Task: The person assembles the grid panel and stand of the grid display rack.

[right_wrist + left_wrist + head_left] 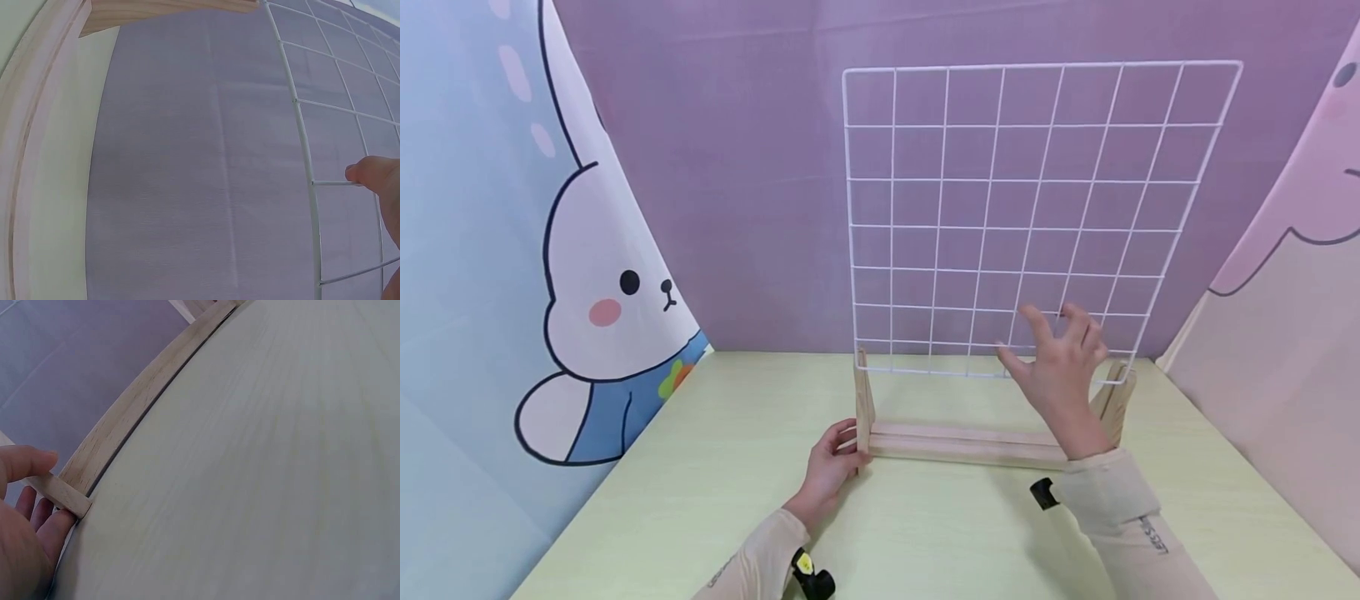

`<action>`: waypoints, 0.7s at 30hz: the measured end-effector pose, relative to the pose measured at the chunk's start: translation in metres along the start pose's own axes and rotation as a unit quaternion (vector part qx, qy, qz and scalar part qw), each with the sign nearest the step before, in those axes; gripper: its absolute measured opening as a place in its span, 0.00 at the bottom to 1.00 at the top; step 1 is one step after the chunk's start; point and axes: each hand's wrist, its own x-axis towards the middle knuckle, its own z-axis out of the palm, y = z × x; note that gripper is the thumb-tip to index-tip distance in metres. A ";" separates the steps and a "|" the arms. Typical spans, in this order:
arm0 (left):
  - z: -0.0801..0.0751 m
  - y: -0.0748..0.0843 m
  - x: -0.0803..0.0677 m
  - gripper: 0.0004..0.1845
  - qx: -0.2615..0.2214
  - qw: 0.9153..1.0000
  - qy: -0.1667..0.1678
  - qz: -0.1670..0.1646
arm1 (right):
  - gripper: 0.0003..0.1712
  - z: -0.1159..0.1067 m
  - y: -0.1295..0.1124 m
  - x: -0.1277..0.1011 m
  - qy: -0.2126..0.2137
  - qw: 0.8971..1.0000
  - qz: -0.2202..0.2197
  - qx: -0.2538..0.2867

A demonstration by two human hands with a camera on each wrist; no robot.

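Wire grid [1022, 217] stands in wooden base [962, 443]; left hand [829, 467] grips it, right hand [1060, 375] apparently released.

One white wire grid [1022, 217], one wooden stand [962, 442], one table [715, 467], two hands, one cartoon rabbit [610, 308].

A staged recording booth — cartoon-rabbit curtains [602, 308], purple backdrop [737, 167], bare pale tabletop [940, 533].

A pale table [715, 467] carries a wooden stand [962, 443].
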 end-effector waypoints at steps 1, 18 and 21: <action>0.000 0.000 0.000 0.35 0.001 1.000 0.001 -0.002 | 0.34 0.000 0.000 0.001 0.000 1.000 0.002 0.001; -0.002 0.001 -0.001 0.34 -0.001 1.000 0.003 -0.010 | 0.32 0.003 -0.001 0.011 0.009 1.000 0.018 0.002; -0.003 0.001 0.000 0.33 0.002 1.000 0.003 -0.009 | 0.32 0.004 0.000 0.013 0.011 1.000 0.016 0.001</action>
